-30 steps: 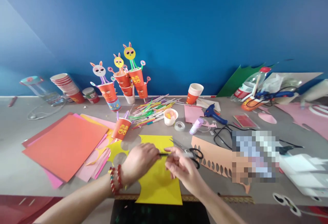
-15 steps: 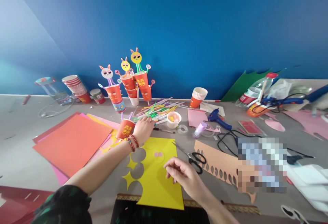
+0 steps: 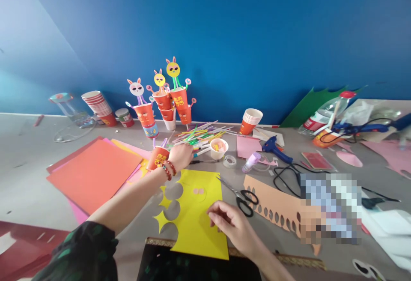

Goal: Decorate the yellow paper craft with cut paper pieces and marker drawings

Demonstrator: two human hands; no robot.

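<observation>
My left hand [image 3: 181,154], with a beaded bracelet on the wrist, reaches forward to the near edge of a pile of coloured markers [image 3: 199,137]. Its fingers are curled down among them, and I cannot make out what they hold. A dark pen [image 3: 195,161] lies just right of it, and a tipped red paper cup [image 3: 157,157] just left. My right hand [image 3: 229,223] rests with bent fingers on the right edge of a yellow paper sheet [image 3: 195,225] that has round holes cut in its left side. Nothing shows in that hand. Two small pink discs [image 3: 198,191] lie on the sheet.
Scissors [image 3: 244,197] lie right of the sheet, beside a peach paper strip [image 3: 272,201]. Behind are a small white cup [image 3: 219,147], tape roll [image 3: 229,161], glue stick [image 3: 251,162] and blue glue gun [image 3: 272,147]. Orange sheets [image 3: 93,174] lie left. Bunny cups [image 3: 163,101] stand by the wall.
Both hands held a dark pen together over the yellow sheet. The left hand then reached forward to the marker pile. The right hand sank onto the sheet.
</observation>
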